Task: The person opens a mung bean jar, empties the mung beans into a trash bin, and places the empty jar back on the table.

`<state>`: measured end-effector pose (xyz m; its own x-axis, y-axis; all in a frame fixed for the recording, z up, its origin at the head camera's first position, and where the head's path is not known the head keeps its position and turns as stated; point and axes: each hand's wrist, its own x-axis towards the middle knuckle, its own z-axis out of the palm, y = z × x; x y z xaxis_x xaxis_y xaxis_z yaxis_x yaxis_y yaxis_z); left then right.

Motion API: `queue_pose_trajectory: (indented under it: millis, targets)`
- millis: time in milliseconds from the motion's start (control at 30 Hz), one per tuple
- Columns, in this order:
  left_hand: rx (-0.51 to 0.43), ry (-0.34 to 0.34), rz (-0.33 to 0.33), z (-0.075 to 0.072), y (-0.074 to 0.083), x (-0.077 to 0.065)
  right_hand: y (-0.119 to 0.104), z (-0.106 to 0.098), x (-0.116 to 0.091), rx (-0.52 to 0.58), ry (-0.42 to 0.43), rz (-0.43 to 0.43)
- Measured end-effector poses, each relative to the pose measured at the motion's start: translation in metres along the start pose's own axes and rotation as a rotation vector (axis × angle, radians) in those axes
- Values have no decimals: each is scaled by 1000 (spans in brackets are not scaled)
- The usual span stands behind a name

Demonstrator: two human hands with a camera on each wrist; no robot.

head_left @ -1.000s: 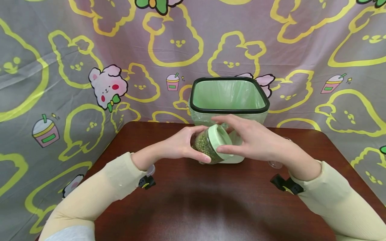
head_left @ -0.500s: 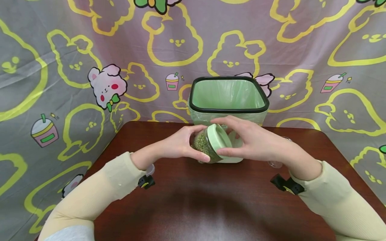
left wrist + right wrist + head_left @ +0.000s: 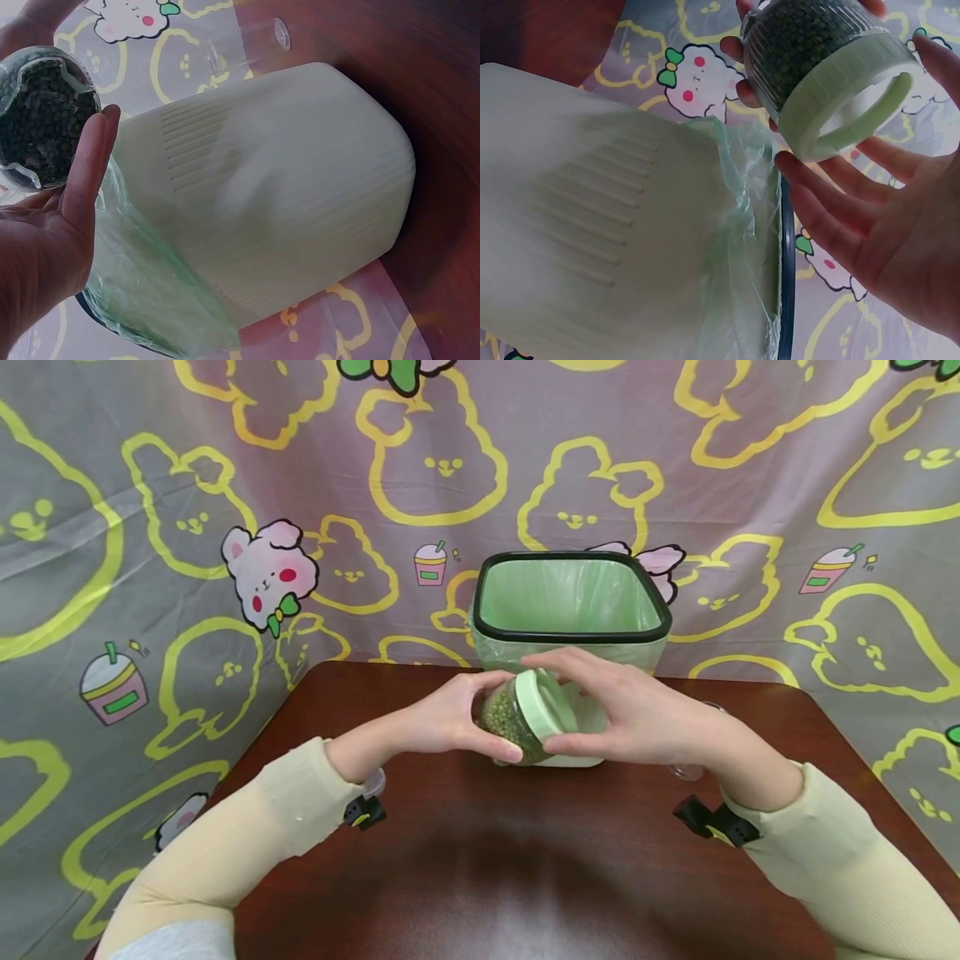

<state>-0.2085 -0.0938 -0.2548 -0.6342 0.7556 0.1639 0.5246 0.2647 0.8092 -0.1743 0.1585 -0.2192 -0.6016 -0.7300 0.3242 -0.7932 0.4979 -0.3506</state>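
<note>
Above the dark table [image 3: 465,860], the left hand [image 3: 452,717] grips a tilted jar [image 3: 507,720] while the right hand [image 3: 633,706] spans its lid [image 3: 542,706], pinching unclear, in an apparent twisting step that next needs the jar steady.

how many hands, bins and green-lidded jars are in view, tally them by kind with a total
Left hand and right hand: 2
Green-lidded jar: 1
Bin: 1
Total: 4
</note>
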Motion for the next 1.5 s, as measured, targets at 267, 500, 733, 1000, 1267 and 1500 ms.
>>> queue_pose_trajectory:
  millis: [267,500,733,1000,1267,1500]
  targets:
    - [-3,1,6,0,1,0,-1,0,2,3,8,88]
    - [-2,3,-1,-1,0,-1,0,2,3,36,-20,108]
    - [0,0,7,-1,1,-1,0,2,2,36,-21,68]
    - [7,14,5,0,2,-1,-1,0,1,46,-15,-10]
    - [17,17,-7,0,1,-1,-1,1,1,29,-8,-37]
    - [11,18,-1,-1,0,0,-1,0,3,17,28,52]
